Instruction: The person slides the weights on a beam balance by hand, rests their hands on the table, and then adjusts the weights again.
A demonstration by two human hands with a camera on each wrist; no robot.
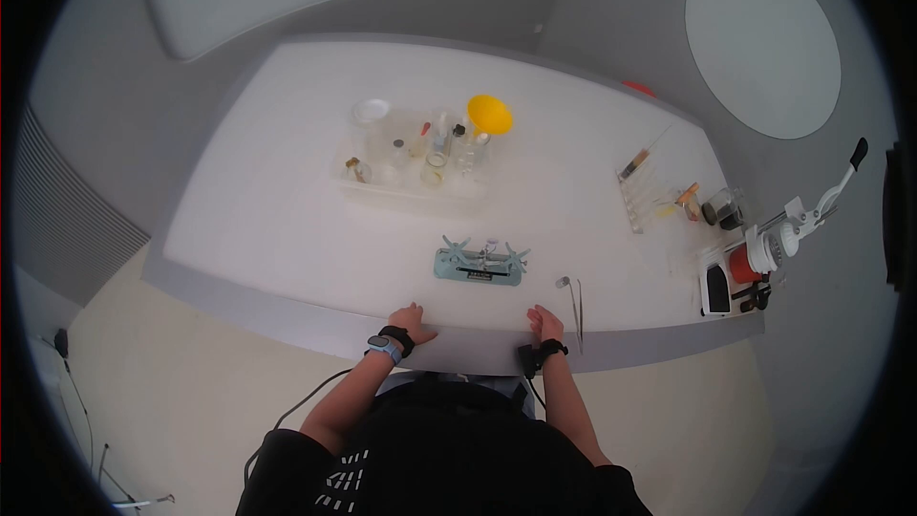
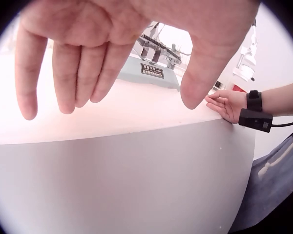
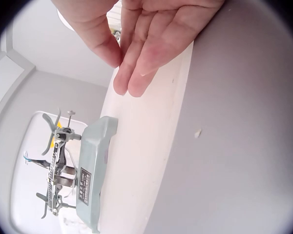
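Observation:
The left hand (image 1: 411,323) rests at the table's front edge, fingers extended and thumb apart, holding nothing; the left wrist view shows its palm side (image 2: 88,39). Farther right at the same edge lies the right hand (image 1: 545,324), empty, its fingers loosely bent and close together in the right wrist view (image 3: 151,39). Beyond and between the hands stands a pale green balance scale (image 1: 478,268) with a dark label, touched by neither hand. Right of it lie a small round-headed tool (image 1: 563,282) and metal tweezers (image 1: 577,311), nearest the right hand.
A clear bin (image 1: 411,199) of glassware stands behind the balance, with a yellow funnel (image 1: 490,115) at its back right. A test-tube rack (image 1: 630,205), jars and a white lever press (image 1: 802,220) stand along the right side.

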